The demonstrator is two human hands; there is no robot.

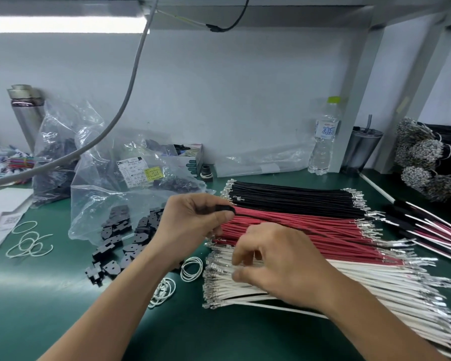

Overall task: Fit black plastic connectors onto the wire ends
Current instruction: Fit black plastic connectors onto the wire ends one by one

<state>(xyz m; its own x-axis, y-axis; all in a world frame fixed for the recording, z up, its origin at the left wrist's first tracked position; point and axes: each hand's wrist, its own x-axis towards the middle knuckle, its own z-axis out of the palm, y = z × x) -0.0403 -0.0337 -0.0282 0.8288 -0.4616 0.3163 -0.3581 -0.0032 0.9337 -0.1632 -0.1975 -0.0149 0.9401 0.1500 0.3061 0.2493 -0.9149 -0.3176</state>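
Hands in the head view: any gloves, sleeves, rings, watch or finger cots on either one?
None that show. The left hand and right hand are both bare: no gloves, no finger cots, no rings visible. Both forearms are uncovered right down to the bottom edge of the frame, so no sleeve or cuff comes into view. The wrists carry no watch, band or strap. The fingertips are motion-blurred, so small details there cannot be told.

The white label (134,173) on the clear plastic bag (110,204) carries printed lines too blurred to read. The water bottle (324,136) label shows blue characters, also not readable.
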